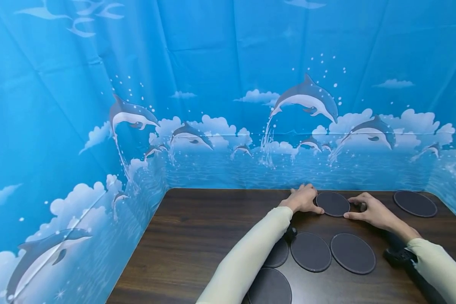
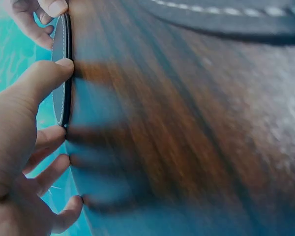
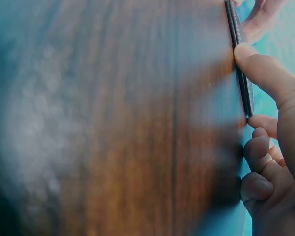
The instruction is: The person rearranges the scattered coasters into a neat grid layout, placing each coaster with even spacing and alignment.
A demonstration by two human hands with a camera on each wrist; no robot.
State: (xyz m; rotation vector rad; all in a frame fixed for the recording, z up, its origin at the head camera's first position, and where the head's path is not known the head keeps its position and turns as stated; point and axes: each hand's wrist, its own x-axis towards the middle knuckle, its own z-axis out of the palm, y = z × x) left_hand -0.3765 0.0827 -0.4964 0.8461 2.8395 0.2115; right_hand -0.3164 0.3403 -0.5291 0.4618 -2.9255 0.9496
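A round dark coaster (image 1: 333,204) with a stitched rim lies flat at the back of the wooden table, between both hands. My left hand (image 1: 303,199) holds its left edge, the thumb at the near side and the index finger farther round the rim. On the opposite edge, my right hand (image 1: 372,212) pinches it with thumb and index finger, its other fingers curled. In the left wrist view the coaster (image 2: 60,98) appears edge-on with pale stitching; the right wrist view shows the same coaster (image 3: 242,69) under the thumb.
Another coaster (image 1: 415,204) lies at the table's back right corner. Nearer are more coasters: one (image 1: 310,252) in the middle, one (image 1: 352,253) to its right, one (image 1: 270,287) in front, and one (image 1: 278,254) partly behind the left sleeve. A blue dolphin-print curtain (image 1: 220,105) surrounds the table (image 1: 182,236).
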